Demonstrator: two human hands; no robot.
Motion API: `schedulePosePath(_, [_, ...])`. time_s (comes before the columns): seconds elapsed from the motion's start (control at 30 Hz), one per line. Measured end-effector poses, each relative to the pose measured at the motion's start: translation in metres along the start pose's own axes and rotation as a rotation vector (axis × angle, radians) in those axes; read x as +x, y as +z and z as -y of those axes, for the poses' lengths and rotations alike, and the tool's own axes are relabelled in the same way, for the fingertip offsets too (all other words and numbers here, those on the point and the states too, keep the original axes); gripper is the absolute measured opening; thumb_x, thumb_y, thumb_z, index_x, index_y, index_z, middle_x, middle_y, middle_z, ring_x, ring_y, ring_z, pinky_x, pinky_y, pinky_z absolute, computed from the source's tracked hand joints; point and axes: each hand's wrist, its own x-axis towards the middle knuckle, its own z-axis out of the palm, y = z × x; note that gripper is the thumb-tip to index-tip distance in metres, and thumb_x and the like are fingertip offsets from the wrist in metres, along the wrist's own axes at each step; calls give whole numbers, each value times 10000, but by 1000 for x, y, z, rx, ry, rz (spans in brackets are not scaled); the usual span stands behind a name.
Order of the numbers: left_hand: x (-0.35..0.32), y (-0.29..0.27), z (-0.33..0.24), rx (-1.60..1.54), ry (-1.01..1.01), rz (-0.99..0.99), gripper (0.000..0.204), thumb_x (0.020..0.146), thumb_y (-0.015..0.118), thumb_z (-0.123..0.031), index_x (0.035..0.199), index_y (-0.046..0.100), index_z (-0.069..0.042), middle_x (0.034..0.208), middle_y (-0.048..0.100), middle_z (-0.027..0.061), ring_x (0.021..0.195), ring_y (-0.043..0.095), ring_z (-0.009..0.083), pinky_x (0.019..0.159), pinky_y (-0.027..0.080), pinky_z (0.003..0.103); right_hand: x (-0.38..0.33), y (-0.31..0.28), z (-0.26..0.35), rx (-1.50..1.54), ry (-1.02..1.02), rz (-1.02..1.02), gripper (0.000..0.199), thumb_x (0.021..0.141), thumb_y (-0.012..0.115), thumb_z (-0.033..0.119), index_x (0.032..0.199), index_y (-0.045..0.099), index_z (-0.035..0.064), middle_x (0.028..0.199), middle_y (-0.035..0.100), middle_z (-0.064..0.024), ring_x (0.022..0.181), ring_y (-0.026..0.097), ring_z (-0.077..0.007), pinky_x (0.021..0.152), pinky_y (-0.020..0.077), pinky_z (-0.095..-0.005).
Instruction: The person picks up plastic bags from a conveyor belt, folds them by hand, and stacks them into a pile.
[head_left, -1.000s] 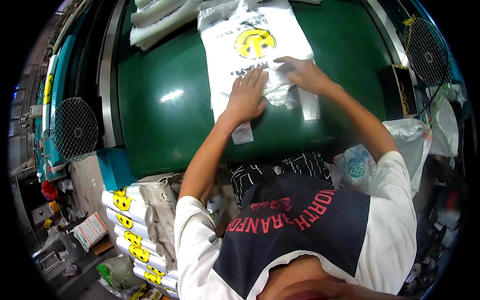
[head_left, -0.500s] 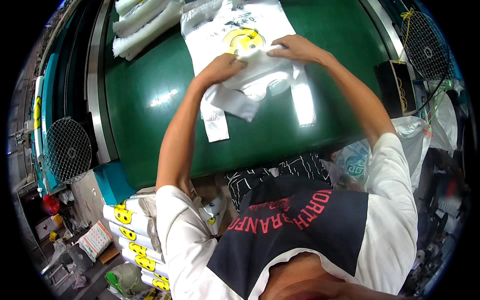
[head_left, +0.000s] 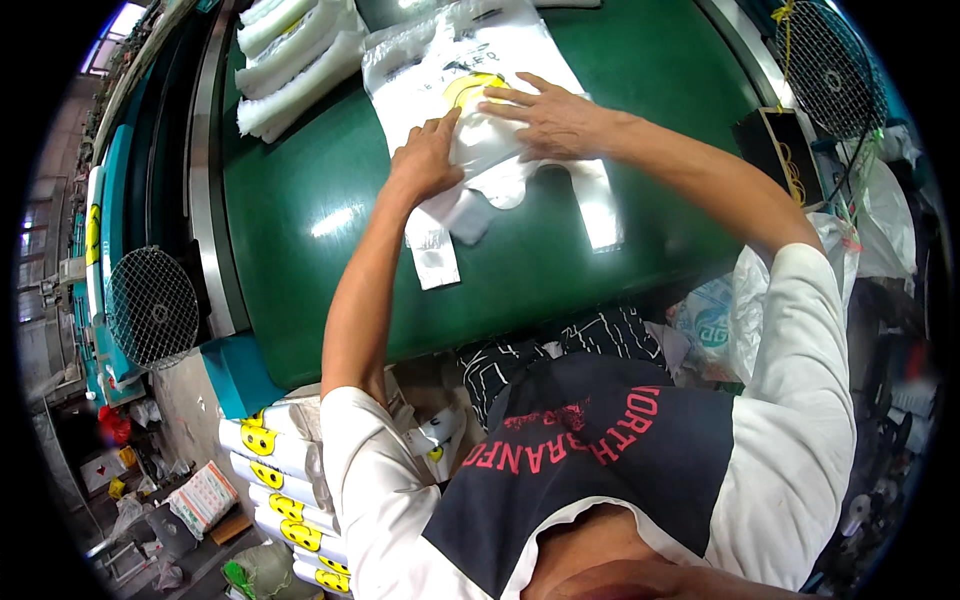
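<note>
Far left, off the table, a round wire fan guard (head_left: 153, 307) stands beside the machine. Near it, low down, rolled bag bundles w/ yellow round prints (head_left: 275, 478) are stacked by my left hip, so that lot looks finished.

On the green table (head_left: 300, 270), far left, more folded white bags (head_left: 285, 55) lie in a heap, apart from what I'm working on.

My left hand (head_left: 428, 160) is pressing down on the left side of the plastic bag stack (head_left: 470, 110), fingers bent, thumb up, not clamped around anything as far as I can tell. One handle strip (head_left: 436, 252) trails toward me from under it.

My right hand (head_left: 548, 118) lies open & flat on the stack, fingers spread over the yellow print. The other handle strip (head_left: 598, 205) runs down on the right.

The stack sits mid-table, far side. It's laid flat but not folded or rolled yet, so I judge this bundle is early on; folding & stacking are left.

Far right: another fan guard (head_left: 828, 62) and loose plastic (head_left: 880, 225).
</note>
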Motion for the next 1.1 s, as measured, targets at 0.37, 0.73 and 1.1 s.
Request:
schedulePosePath(0.37, [-57, -15, 52, -204, -249, -564, 262, 796, 664, -268, 962, 577, -85, 1006, 585, 88, 805, 581, 301, 657, 466, 400, -45, -37, -51, 256, 816, 189, 310, 818, 623, 275, 1086, 619, 117, 1116, 612, -129, 1004, 581, -303, 784, 477, -428])
schedulePosePath(0.73, [-20, 19, -15, -448, -129, -296, 593, 666, 760, -349, 1125, 599, -10, 966, 645, 176, 890, 626, 298, 816, 481, 382, -7, 16, -15, 728, 577, -3, 737, 704, 729, 375, 1338, 422, 159, 988, 626, -187, 925, 591, -346, 825, 463, -407])
schedulePosePath(1.1, [22, 10, -26, -159, 11, -403, 334, 817, 645, -222, 1086, 611, -27, 1036, 597, 189, 979, 580, 302, 804, 472, 378, 28, 25, -26, 682, 696, 75, 369, 896, 504, 376, 997, 602, 35, 937, 642, -175, 848, 617, -337, 742, 465, -422])
